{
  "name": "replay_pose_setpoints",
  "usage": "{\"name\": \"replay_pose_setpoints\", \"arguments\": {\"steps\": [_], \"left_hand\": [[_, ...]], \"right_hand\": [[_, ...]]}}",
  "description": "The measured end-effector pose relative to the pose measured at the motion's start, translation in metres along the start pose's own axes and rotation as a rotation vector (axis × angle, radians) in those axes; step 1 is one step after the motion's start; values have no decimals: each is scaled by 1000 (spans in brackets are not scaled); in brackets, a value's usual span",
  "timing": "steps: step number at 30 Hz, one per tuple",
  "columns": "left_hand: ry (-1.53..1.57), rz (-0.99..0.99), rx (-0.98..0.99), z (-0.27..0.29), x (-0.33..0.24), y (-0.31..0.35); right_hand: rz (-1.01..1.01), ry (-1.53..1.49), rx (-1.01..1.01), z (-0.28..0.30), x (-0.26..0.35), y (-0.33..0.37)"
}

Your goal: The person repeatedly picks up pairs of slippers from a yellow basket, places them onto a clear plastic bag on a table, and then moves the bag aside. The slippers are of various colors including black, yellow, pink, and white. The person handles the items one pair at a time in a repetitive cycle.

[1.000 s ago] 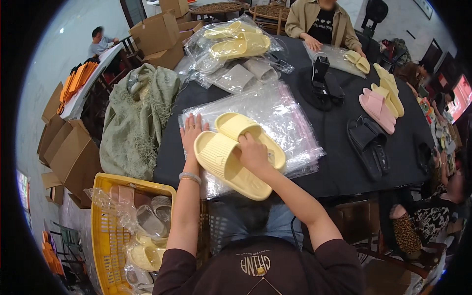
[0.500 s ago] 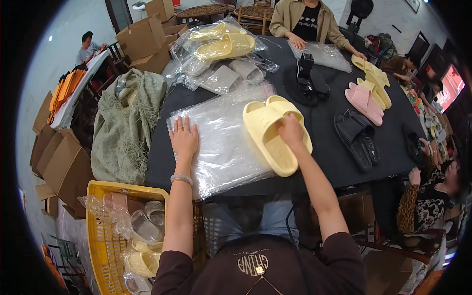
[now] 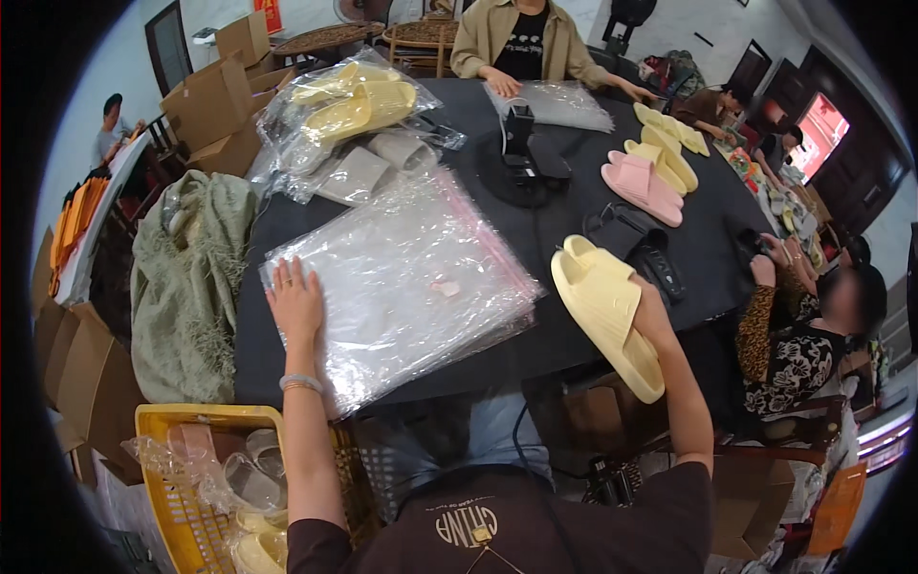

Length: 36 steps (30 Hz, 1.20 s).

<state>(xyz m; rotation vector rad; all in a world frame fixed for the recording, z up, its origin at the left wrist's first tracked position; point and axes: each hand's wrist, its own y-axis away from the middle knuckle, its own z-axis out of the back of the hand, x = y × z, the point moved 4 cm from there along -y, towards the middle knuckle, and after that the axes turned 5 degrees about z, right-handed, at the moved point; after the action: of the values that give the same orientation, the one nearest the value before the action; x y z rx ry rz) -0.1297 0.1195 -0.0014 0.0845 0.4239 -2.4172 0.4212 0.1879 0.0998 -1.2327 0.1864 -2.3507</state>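
Observation:
My left hand lies flat, fingers spread, on the left edge of a stack of clear plastic bags with a pink strip along one side. To the right of the stack, my right hand grips a pair of pale yellow slippers at the strap, pressed together and held over the table's near edge. Its fingertips are partly hidden by the slippers. Just beyond them lie black slippers, partly covered. Pink slippers and more yellow slippers line the table's right side.
Bagged yellow slippers and grey slippers are heaped at the far left. A black device with a cable stands mid-table. Across from me, a person's hand rests on bags. A yellow crate and green sack stand left.
My right hand has drawn the yellow slippers off the bag stack, rightward and nearer to me, uncovering the bags. My left hand stays on the stack. The view has shifted to the right.

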Motion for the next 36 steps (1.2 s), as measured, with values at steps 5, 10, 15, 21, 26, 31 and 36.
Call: {"name": "replay_pose_setpoints", "arguments": {"steps": [5,10,15,21,26,31,36], "left_hand": [[-17,-23,-17,0,-3,-1],[2,-29,-33,-4,-1,-2],[28,-21,-24,-3,-2,-2],[45,-14,-34,0,-1,-1],[61,18,-42,4,7,2],[74,9,-119,3,4,4],[133,-32,-83,-12,-20,-9]], "right_hand": [[79,157,-27,8,-51,18],[-132,555,-75,-9,-80,-7],[-161,716,-304,7,-136,-50],[-389,825,-450,21,-169,-97],[-536,790,-470,17,-199,-135],[-434,846,-570,18,-256,-134],[-470,630,-550,99,-325,-120]]}}
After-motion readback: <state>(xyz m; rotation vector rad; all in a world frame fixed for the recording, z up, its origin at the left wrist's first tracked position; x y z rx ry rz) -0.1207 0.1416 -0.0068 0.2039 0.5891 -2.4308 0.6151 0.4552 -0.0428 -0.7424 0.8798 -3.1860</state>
